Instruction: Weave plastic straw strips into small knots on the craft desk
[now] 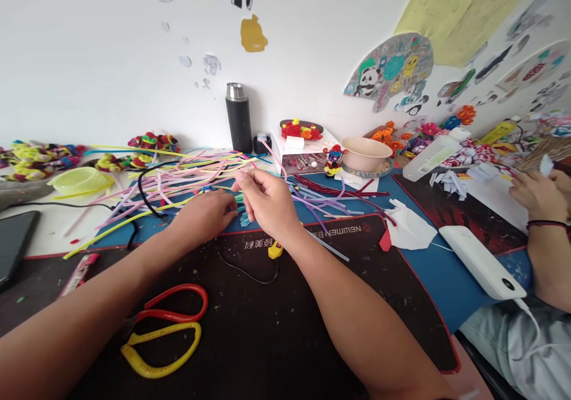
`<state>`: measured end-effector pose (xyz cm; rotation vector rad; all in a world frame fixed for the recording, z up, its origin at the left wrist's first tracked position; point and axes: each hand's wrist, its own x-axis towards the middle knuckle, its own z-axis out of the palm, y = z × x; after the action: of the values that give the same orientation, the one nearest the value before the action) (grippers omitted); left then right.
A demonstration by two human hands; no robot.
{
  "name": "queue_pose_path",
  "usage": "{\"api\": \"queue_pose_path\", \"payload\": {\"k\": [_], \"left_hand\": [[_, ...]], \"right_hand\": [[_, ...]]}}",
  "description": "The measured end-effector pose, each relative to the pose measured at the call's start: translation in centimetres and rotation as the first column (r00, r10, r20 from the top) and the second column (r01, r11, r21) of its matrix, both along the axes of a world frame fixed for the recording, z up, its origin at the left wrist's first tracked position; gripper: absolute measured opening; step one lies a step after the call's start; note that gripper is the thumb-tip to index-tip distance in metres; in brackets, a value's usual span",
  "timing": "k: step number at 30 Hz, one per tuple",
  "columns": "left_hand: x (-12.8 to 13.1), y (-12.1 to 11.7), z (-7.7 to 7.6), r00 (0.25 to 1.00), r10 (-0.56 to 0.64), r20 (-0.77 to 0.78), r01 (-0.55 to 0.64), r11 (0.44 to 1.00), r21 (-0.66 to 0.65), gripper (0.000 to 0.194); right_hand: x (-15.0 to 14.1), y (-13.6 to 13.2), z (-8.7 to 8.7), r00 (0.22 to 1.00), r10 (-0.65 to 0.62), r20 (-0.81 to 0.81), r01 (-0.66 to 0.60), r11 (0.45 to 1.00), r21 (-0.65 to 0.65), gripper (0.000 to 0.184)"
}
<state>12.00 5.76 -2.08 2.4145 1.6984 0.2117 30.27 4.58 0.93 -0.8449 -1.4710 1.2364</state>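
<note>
Over the heap of pipe cleaners [156,194], my left hand [205,215] is closed, its fingers curled downward; anything in its grip is hidden. Close beside it, my right hand [270,206] is raised with thumb and fingers pressed together. What that pinch holds, if anything, is too small to make out. Teal fuzzy pieces [244,218] show just below and between the hands. A yellow piece on a black cord [275,250] lies under my right wrist. Scissors [167,334] with one red and one yellow handle rest on the black mat [250,340], partly behind my left forearm.
A black thermos [239,117], a white box [306,150] and a beige bowl [366,153] stand along the wall. At right are a clear bottle [435,155], a white power bank [482,262] and another person's hands [542,194]. A dark phone [18,242] lies far left.
</note>
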Motion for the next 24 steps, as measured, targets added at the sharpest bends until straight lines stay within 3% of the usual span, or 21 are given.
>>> {"api": "queue_pose_path", "payload": {"k": [6,11,18,24], "left_hand": [[0.7,0.3,0.4,0.998,0.017,-0.058,-0.015,0.999,0.033,0.028],[1.6,-0.5,0.9,0.998,-0.051,-0.046,0.052,0.998,0.024,0.025],[1.6,-0.3,0.0,0.998,-0.058,-0.010,0.059,0.996,0.066,0.031],[1.5,-1.3,0.2,0.993,-0.109,0.034,0.106,0.990,0.088,0.018]], "right_hand": [[0.2,0.1,-0.2,1.000,-0.003,-0.008,0.003,1.000,0.012,0.062],[0.1,-0.1,-0.1,1.000,0.004,0.017,-0.004,1.000,0.004,0.061],[0.1,-0.1,-0.3,0.998,-0.012,0.057,0.011,1.000,0.022,0.057],[-0.1,-0.4,0.1,0.998,-0.011,0.064,0.009,0.999,0.032,0.059]]}}
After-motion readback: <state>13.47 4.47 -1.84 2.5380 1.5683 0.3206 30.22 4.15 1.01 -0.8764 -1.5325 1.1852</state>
